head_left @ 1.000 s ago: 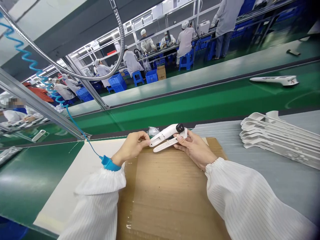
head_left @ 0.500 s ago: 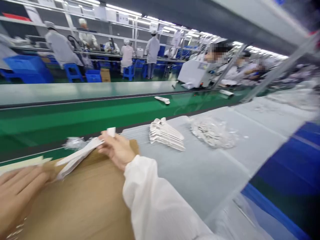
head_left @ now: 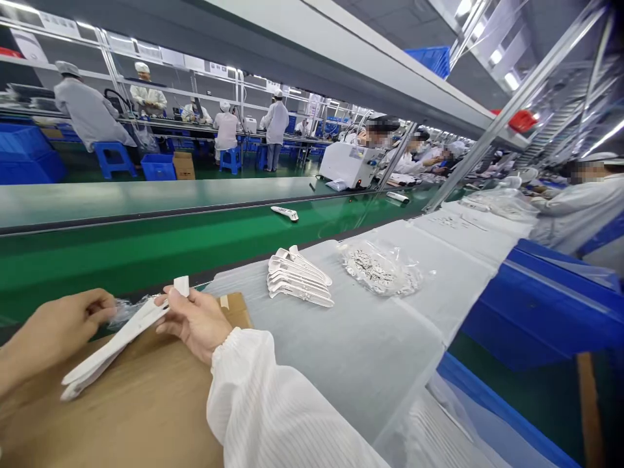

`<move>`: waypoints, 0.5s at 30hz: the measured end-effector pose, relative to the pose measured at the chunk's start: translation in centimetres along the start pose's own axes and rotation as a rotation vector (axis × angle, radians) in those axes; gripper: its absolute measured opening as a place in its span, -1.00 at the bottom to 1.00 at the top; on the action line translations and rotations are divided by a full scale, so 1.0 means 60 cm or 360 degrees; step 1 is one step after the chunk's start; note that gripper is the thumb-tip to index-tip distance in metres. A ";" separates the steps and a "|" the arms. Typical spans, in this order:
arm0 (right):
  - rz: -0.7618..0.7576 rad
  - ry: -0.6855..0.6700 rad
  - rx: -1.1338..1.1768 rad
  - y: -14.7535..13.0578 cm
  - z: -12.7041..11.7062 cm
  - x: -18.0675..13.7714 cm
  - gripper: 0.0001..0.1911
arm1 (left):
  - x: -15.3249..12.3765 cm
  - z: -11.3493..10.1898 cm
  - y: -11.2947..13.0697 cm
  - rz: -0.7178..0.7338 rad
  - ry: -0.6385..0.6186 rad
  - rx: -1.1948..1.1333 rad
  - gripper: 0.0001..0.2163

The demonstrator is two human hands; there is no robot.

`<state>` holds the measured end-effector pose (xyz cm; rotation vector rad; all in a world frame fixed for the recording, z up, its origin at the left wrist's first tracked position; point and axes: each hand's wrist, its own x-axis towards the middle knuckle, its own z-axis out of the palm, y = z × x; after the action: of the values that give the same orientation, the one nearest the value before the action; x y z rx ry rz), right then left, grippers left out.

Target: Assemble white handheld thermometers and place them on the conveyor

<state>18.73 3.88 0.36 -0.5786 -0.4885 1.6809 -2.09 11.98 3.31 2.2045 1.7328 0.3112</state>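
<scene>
My right hand (head_left: 197, 320) is closed around the upper end of two long white plastic housing shells (head_left: 110, 348), which slant down to the left over a brown cardboard box (head_left: 146, 403). A short white end juts up above its thumb. My left hand (head_left: 65, 325) is closed, its thumb and fingertips pinched at the edge of a crumpled clear plastic bag (head_left: 127, 312) behind the shells. Part of that bag is hidden by the shells. To the right of my right hand, a fanned row of similar white shells (head_left: 298, 278) lies on the pale grey sheet (head_left: 336, 357).
A clear bag of small parts (head_left: 380, 270) lies right of the row. Behind runs a green conveyor belt (head_left: 146, 250) carrying a white handheld piece (head_left: 285, 213). A white machine (head_left: 348, 166) and slanted metal post (head_left: 468, 156) stand beyond. Blue bins (head_left: 546, 299) sit right; co-workers work around.
My left hand has lifted off the cardboard and moved to the clear plastic bag, its fingers now pinched. My right hand still holds the shells. The view has swung to the right.
</scene>
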 end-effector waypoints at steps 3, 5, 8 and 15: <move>-0.0046 0.0009 -0.0014 0.002 -0.002 0.004 -0.39 | -0.005 0.008 0.018 -0.0106 0.0038 0.0167 -0.75; -0.0069 0.0022 -0.0004 0.002 -0.003 0.005 -0.41 | -0.010 0.009 0.023 -0.0162 0.0148 0.0284 -0.77; -0.0125 0.0120 -0.0036 -0.003 -0.003 0.002 -0.49 | -0.021 0.003 0.021 -0.0087 0.0372 0.0452 -0.79; -0.0286 0.0216 -0.0082 -0.025 -0.040 0.010 -0.63 | -0.087 0.018 0.034 -0.0033 0.0502 -0.0009 -0.71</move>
<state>21.28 4.77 -0.71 -0.6623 -0.4723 1.4518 -1.12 6.37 3.24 2.2263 1.9049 0.6907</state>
